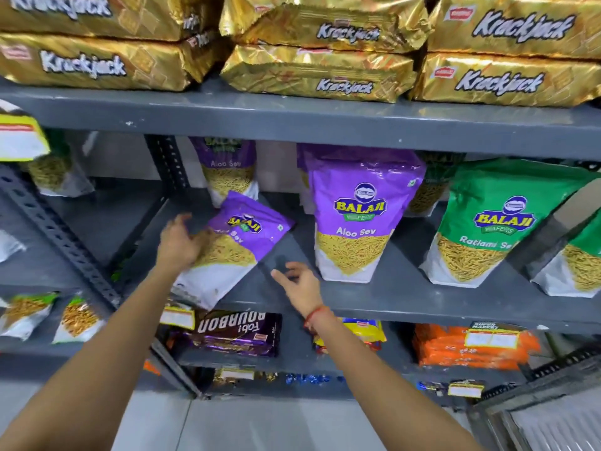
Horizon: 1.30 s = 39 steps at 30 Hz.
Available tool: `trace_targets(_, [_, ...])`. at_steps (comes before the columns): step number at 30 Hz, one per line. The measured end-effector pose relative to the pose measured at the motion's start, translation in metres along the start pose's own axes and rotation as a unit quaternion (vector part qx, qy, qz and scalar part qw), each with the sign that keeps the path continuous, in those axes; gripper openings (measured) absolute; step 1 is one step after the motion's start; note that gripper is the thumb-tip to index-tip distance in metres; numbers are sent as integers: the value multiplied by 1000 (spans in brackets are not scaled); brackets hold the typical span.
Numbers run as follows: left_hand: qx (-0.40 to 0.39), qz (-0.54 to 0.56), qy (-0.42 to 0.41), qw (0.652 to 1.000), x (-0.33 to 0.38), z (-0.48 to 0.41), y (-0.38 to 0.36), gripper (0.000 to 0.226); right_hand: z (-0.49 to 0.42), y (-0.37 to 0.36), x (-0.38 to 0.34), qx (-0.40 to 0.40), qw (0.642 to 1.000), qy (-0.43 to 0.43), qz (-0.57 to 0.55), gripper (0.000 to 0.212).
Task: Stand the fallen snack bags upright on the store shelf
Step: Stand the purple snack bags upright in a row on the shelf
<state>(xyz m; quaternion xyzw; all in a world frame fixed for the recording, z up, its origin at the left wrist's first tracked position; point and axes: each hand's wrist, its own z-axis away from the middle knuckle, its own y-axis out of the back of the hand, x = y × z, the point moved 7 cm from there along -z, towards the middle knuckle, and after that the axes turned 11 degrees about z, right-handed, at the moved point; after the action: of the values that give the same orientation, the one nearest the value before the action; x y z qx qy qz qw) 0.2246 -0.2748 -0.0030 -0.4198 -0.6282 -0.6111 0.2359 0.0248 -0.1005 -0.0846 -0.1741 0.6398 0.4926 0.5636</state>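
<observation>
A purple Balaji Aloo Sev bag [239,242] lies tilted on the grey middle shelf [406,304], its top pointing up and right and its bottom overhanging the front edge. My left hand [179,242] rests against the bag's left side with fingers spread. My right hand [300,281] hovers open just right of the bag's lower edge, not touching it. A second purple Aloo Sev bag [361,216] stands upright to the right. A third purple bag [227,170] stands behind the fallen one.
Green Ratlami Sev bags [497,222] stand upright at the right. Gold Krackjack packs [318,79] fill the shelf above. Bourbon biscuit packs [237,333] and orange packs [468,349] lie on the shelf below. A slotted metal upright [61,236] borders the left.
</observation>
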Motion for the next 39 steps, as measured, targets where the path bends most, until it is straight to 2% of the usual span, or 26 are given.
trace_targets(2, [-47,-25,83,995,-33,-3,10,63,-5,-31,-7,-81,995,-62,10,62])
trace_targets(4, [-103,47,131,985,-51,2,6,57,-4,-54,-14,-135,982,-126,-32,73])
trace_targets(7, [-128,165,155,966,-60,9,-3,60,-2,-74,-24,-198,961,-176,-83,70])
trace_targets(10, [-177,167,179,953,-57,20,-15,66,-3,-83,-22,-223,948,-182,-135,55])
trace_targets(12, [-216,168,186,944,-54,29,-22,57,-4,-86,-22,-218,951,-156,-152,36])
trace_targets(14, [-144,210,164,953,-56,39,26,46,9,-110,-53,-213,961,-99,-147,33])
trace_targets(19, [-86,330,126,931,-43,71,25,41,2,-73,-58,-118,987,16,-108,87])
trace_targets(21, [-77,372,106,919,-39,78,26,41,2,-63,-63,-106,991,56,-65,100])
trace_targets(26, [-68,411,80,906,-30,84,30,42,6,-52,-77,-98,991,91,-27,97])
trace_targets(32, [-81,406,70,908,-31,73,26,50,5,-44,-83,-80,991,108,-10,92])
trace_targets(39, [-98,325,43,939,-35,43,7,65,-13,-37,-86,-32,990,135,35,94])
